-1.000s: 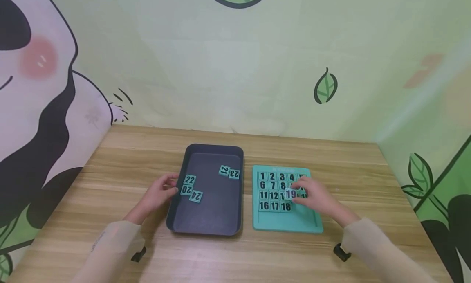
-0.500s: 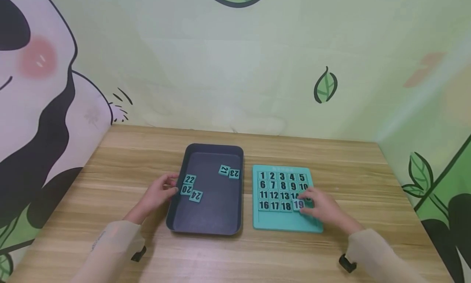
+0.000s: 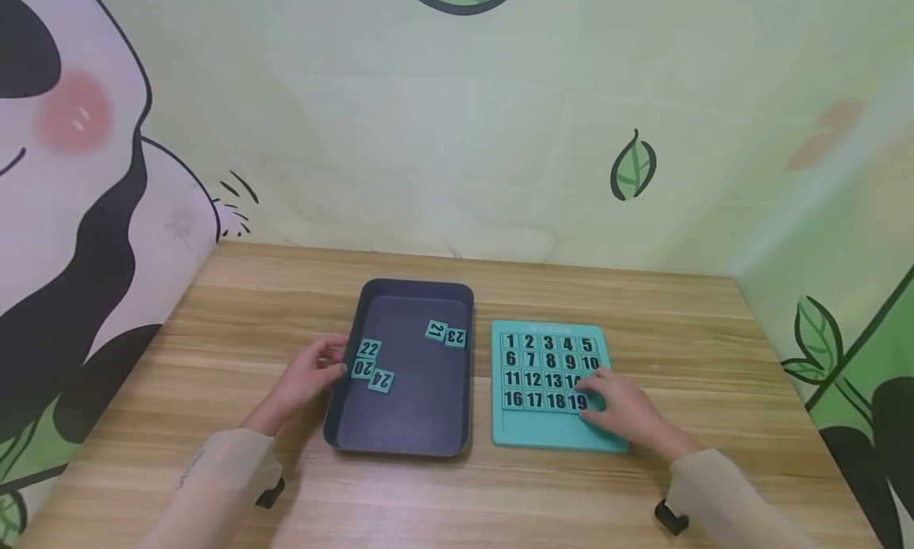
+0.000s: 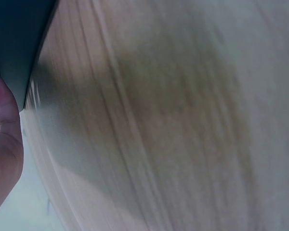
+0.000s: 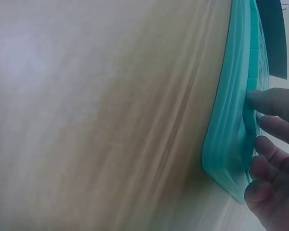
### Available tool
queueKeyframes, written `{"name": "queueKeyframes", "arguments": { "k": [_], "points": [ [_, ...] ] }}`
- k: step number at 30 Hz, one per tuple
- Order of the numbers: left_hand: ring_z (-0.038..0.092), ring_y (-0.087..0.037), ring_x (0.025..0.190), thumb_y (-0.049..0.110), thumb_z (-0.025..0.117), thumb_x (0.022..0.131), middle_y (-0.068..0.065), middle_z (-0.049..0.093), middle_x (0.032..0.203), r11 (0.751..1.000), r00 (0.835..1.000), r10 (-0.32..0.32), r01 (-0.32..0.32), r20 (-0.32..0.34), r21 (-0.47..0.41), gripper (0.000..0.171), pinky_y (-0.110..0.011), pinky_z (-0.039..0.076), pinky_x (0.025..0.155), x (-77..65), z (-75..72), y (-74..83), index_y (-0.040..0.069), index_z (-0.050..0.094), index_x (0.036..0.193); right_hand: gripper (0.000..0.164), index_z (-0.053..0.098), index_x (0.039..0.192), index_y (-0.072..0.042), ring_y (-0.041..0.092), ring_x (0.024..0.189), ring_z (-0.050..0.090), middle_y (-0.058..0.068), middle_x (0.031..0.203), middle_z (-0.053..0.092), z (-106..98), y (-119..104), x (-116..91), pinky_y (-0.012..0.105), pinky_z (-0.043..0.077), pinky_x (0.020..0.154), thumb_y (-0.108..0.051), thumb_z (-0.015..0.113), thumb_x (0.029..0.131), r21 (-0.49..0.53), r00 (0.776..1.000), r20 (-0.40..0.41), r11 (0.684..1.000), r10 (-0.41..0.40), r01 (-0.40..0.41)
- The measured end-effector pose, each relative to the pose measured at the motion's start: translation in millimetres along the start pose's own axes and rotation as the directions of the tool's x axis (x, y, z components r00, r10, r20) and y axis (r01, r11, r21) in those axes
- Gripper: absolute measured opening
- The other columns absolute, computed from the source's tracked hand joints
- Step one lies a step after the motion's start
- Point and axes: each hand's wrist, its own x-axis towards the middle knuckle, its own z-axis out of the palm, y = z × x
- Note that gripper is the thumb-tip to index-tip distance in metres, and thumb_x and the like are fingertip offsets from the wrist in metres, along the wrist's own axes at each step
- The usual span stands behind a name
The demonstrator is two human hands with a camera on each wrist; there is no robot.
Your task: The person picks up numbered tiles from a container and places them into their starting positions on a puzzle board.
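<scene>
In the head view, a teal number board lies flat, with number tiles running in rows from 1. My right hand is at the board's right side, its thumb and forefinger at the number 19 tile, which lies level in the fourth row. In the right wrist view the thumb touches the edge of the tile row. My left hand rests against the outer left side of a dark tray, fingers loosely bent. In the left wrist view its thumb touches the tray's wall.
Inside the tray lie loose tiles: 22, 20 and 24 at the left, 21 and 23 at the upper right. A wooden table meets a painted wall behind.
My right hand has brought the number 19 tile down from over the third row into the fourth row beside 18, then shifted it slightly left. The left hand and tray stay put.
</scene>
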Motion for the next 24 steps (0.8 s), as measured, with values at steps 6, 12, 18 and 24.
{"name": "queueKeyframes", "arguments": {
  "k": [6,12,18,24],
  "points": [
    [0.053,-0.031,0.098,0.005,0.05,0.086,-0.02,0.049,0.108,1.0,1.0,-0.013,0.013,-0.001,0.008,0.042,-0.032,0.051,0.072,0.8,0.3,-0.6,0.004,0.041,0.127,0.038,0.061,0.105,-0.012,0.013,0.083,0.054,-0.002,0.092,0.053,1.3,-1.3,1.1,0.032,0.049,0.072,-0.025,0.071,0.07,-0.005,1.0,0.006,1.0,0.015,-0.015],
    [0.053,-0.03,0.097,0.005,0.049,0.086,-0.018,0.049,0.107,1.0,1.0,-0.019,0.019,0.0,0.013,0.042,-0.032,0.051,0.072,1.1,0.6,-1.7,0.005,0.041,0.128,0.038,0.061,0.105,-0.012,0.011,0.081,0.051,-0.001,0.091,0.051,-2.7,-7.1,6.5,0.027,0.047,0.067,-0.026,0.07,0.071,0.011,1.0,0.002,1.0,-0.002,0.002],
    [0.053,-0.029,0.095,0.005,0.049,0.086,-0.019,0.049,0.107,1.0,1.0,-0.005,0.005,-0.003,0.01,0.042,-0.031,0.051,0.071,1.0,0.0,-1.1,0.004,0.041,0.128,0.036,0.06,0.106,-0.01,0.013,0.082,0.051,0.001,0.093,0.051,-7.9,-17.3,13.8,0.03,0.048,0.069,-0.024,0.069,0.073,0.018,0.999,0.001,0.999,-0.032,0.032],
    [0.053,-0.029,0.096,0.006,0.049,0.086,-0.019,0.049,0.108,1.0,1.0,-0.015,0.015,0.0,0.004,0.043,-0.031,0.051,0.072,0.0,-0.3,-0.6,0.005,0.041,0.128,0.037,0.06,0.108,-0.011,0.016,0.088,0.054,0.002,0.096,0.053,-14.6,-33.6,28.9,0.03,0.048,0.07,-0.024,0.067,0.075,0.018,0.995,0.012,0.995,-0.096,0.096]
  ]
}}
